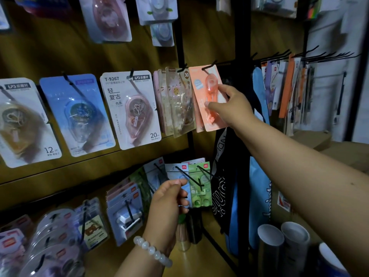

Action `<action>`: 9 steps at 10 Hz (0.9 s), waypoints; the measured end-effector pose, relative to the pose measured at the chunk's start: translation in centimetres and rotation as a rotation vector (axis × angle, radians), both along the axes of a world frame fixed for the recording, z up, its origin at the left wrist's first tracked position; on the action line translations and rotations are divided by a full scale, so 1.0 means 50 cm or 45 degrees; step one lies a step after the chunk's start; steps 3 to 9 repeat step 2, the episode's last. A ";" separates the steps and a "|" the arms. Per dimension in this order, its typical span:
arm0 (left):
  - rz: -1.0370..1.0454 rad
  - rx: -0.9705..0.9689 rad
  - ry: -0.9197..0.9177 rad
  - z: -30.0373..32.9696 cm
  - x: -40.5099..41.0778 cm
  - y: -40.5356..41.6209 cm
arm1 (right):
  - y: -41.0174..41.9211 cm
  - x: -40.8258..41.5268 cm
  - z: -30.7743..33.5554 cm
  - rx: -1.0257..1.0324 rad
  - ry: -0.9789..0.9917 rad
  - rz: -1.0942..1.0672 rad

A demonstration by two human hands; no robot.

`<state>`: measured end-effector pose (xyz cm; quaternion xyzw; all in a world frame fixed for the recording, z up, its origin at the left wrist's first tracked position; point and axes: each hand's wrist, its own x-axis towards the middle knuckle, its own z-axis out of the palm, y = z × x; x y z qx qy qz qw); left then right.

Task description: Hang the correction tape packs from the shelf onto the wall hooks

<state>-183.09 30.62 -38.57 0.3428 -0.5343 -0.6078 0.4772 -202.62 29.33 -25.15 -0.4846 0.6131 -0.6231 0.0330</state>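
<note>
My right hand (231, 105) pinches an orange correction tape pack (207, 92) between thumb and fingers; the pack hangs at the top from a black wall hook (208, 66). Left of it a stack of pink and clear packs (175, 100) hangs on another hook (182, 68). Lower down, my left hand (169, 200), wearing a white bead bracelet, is curled in front of a blue pack (180, 177) and beside a green pack (200, 184) on long lower hooks. Whether its fingers grip the blue pack is not plain.
A row of larger tape packs (129, 108) hangs on the wooden wall to the left, with more packs (123, 212) below. Dark and blue bags (225, 176) hang right of the frame. Side hooks with pens (289, 82) stand far right. White cylinders (283, 240) are at the bottom right.
</note>
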 end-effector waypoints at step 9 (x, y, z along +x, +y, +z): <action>0.002 -0.037 -0.039 -0.002 0.015 0.004 | -0.016 -0.014 -0.023 0.210 0.157 -0.106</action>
